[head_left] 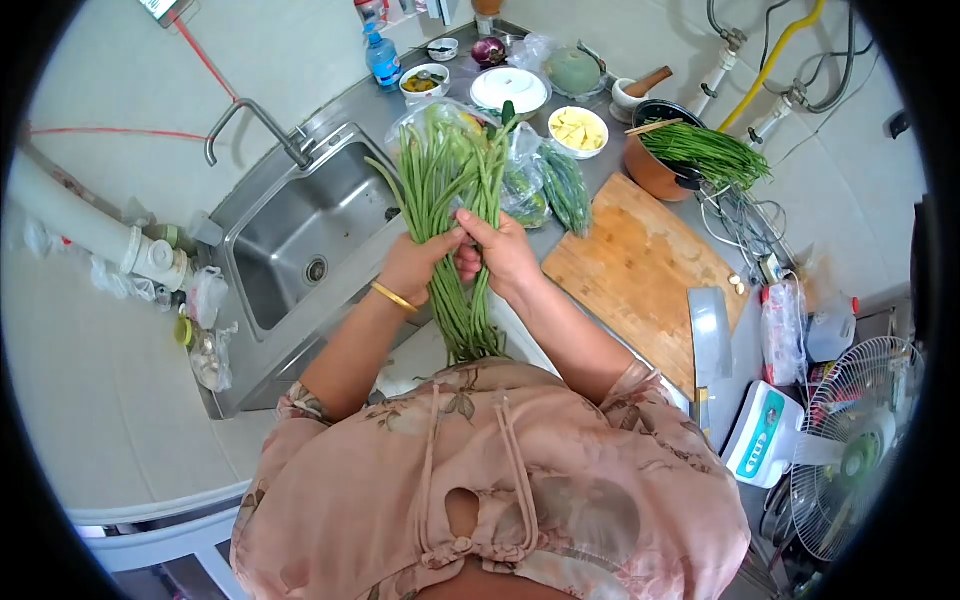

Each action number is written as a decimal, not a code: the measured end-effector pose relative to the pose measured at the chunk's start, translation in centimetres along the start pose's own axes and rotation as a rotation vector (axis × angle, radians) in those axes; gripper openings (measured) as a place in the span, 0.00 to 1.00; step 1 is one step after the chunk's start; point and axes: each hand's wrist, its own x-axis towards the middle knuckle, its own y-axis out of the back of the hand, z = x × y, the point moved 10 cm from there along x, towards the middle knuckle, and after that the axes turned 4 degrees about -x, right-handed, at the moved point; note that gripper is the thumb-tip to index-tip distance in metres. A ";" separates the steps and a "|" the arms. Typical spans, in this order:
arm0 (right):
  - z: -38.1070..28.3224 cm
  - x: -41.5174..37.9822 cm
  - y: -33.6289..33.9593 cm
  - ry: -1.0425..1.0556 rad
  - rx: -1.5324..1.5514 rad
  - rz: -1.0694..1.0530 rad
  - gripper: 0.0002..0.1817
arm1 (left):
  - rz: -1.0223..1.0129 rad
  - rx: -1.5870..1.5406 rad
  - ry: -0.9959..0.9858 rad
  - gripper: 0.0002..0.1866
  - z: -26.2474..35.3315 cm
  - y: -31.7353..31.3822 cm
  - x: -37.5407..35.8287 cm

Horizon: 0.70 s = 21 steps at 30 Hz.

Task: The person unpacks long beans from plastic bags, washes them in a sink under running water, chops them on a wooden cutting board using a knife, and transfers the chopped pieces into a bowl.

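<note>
A thick bunch of long beans (440, 195) is held upright in front of my chest, its tops fanned out and its lower ends hanging near my blouse. My left hand (418, 266), with a gold bangle at the wrist, is wrapped round the bunch from the left side. From the other side my right hand (505, 252) grips the beans too, its thumb close to the left thumb. Some fingers of both hands are hidden behind the stalks.
A steel sink (300, 245) lies left. At right are a wooden cutting board (640, 270), a cleaver (710, 335), a pot of green stalks (650, 165), a scale (765, 435) and a fan (860, 450). Behind the beans stand a white bowl (578, 152) and bagged vegetables (565, 190).
</note>
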 end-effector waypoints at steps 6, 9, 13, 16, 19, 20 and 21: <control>-3.4 0.0 4.8 0.103 0.026 0.142 0.14 | 0.079 0.046 -0.042 0.11 -0.7 -2.9 3.3; -6.0 0.6 6.8 0.288 0.040 0.202 0.12 | 0.100 0.125 -0.208 0.09 1.0 -3.9 4.9; -13.2 -2.7 7.7 0.494 0.238 0.179 0.10 | 0.129 -0.143 -0.154 0.11 4.2 -2.8 8.1; -20.6 -7.9 10.3 0.734 0.042 0.089 0.09 | -0.047 -0.401 -0.291 0.15 11.4 -2.6 11.7; -26.9 -15.7 10.4 0.920 0.018 0.178 0.11 | -0.120 -0.688 -0.373 0.16 17.5 -0.6 17.1; -28.2 -18.3 10.1 0.964 -0.077 0.209 0.10 | -0.123 -0.770 -0.337 0.15 18.4 0.4 19.7; -29.4 -20.5 8.7 1.004 -0.213 0.215 0.10 | -0.125 -0.852 -0.298 0.15 18.9 1.5 22.6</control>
